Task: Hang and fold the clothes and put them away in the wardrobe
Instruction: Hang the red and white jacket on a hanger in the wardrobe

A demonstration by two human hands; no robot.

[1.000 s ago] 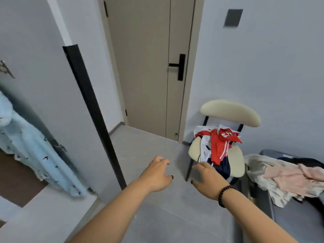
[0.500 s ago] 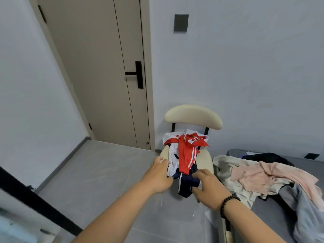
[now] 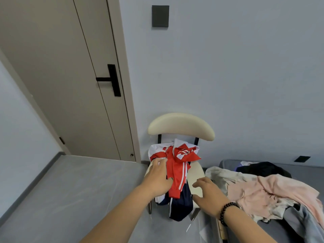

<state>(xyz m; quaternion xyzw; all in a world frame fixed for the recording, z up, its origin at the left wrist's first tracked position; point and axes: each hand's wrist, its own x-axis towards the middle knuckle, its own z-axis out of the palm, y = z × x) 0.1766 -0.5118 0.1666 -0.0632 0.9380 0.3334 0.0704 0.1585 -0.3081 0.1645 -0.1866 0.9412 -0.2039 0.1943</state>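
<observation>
The red, white and navy garment [image 3: 177,171] covers most of the cream chair [image 3: 181,126] seat, so only the right strip of the seat and the curved backrest show bare; its navy part hangs over the front edge and hides the chair's front legs in part. How many pieces make up that bundle cannot be told. The left hand [image 3: 157,178] lies on the bundle's left side at about 9 o'clock of it, fingers spread forward onto the white and red cloth; whether the fingertips pinch any fabric cannot be told, as they sink into the folds. The right hand [image 3: 208,193], with a dark bead bracelet [image 3: 228,210] at the wrist, hovers at 4 o'clock of the bundle over the seat's bare right edge, fingers apart and relaxed, holding nothing.

At 3 o'clock of the chair a grey bed [image 3: 301,171] is cut off by the right and bottom frame edges. On it lie a pink garment [image 3: 273,192], an off-white garment [image 3: 222,176] under it, a black garment [image 3: 263,168] behind, and a grey garment [image 3: 305,220] at the lower right, all overlapping so their outlines are unclear.

At 10 o'clock stands a closed beige door [image 3: 61,76] with a black handle [image 3: 112,79]. A dark wall plate [image 3: 160,15] sits at 12 o'clock. The grey floor [image 3: 70,190] lies open from 7 to 9 o'clock of the chair.
</observation>
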